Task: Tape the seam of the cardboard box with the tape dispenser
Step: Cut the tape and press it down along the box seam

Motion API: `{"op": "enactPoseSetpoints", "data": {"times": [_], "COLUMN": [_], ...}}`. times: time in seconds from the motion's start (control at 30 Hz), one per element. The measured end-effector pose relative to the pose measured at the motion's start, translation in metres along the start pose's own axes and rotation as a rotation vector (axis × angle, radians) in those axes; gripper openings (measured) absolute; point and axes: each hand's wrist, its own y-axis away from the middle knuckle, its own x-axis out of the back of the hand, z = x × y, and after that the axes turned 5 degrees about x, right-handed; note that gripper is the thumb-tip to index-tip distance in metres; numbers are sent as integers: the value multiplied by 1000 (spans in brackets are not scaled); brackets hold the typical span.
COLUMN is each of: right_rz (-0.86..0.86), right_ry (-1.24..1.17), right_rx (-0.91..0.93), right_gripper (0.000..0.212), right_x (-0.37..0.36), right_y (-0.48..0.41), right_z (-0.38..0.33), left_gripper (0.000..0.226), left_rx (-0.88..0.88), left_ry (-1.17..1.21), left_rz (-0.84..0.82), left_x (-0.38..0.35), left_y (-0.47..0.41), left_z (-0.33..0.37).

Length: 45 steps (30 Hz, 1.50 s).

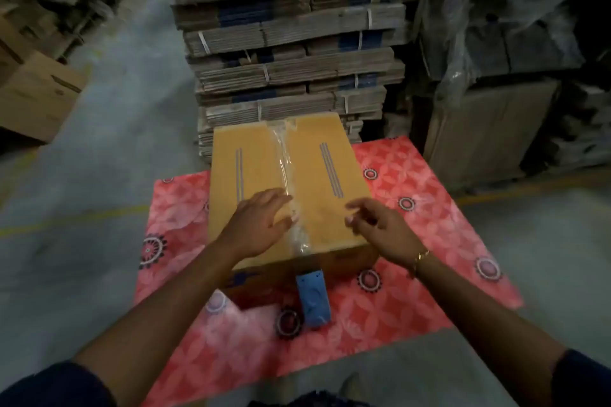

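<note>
A tan cardboard box (327, 175) sits on a red patterned mat, its flaps closed. A strip of clear tape (287, 168) runs along the centre seam from the far edge to the near edge. My left hand (261, 225) lies flat on the box top, fingers spread, its fingertips at the tape. Just right of the seam, my right hand (380, 228) hovers over the near right corner with fingers loosely apart and nothing in it. The blue tape dispenser (312, 299) lies on the mat against the box's near side, untouched by either hand.
The red mat (413, 291) lies on a grey concrete floor. Tall stacks of bundled flat cardboard (291, 53) stand directly behind the box. Plastic-wrapped cartons (512, 59) rise at the right, and more boxes (36, 92) stand at the left.
</note>
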Motion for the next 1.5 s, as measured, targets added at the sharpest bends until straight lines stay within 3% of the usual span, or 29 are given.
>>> {"op": "enactPoseSetpoints", "data": {"times": [0.1, 0.13, 0.23, 0.33, 0.43, 0.7, 1.0, 1.5], "right_rz": [-35, -39, -18, -10, 53, 124, 183, 111], "right_ry": [-24, -12, -8, -20, -50, -66, 117, 322], "right_rx": [-119, -173, -321, -340, -386, -377, -419, -443], "right_gripper": [17, 23, 60, 94, 114, 77, 72, 77], "right_x": [-52, -72, -119, -162, -187, -171, -161, -147], "right_y": [37, 55, 82, 88, 81, 107, 113, 114], "right_z": [30, 37, 55, 70, 78, 17, -10, -30], "left_gripper": [88, 93, 106, 115, 104, 97, 82, 78], "left_rx": [-237, -299, -411, -412, -399, -420, -390, -366], "left_ry": [-230, -301, -444, -500, -497, -462, -448, -471], "left_rz": [-142, -182, -150, -126, -15, 52, 164, 134], "left_x": [-26, -37, -59, -78, -88, -92, -97, -95], "left_y": [4, 6, -2, -5, -1, -1, -7, -6], "left_z": [-24, -32, -46, -48, -49, -51, -44, -42]}}
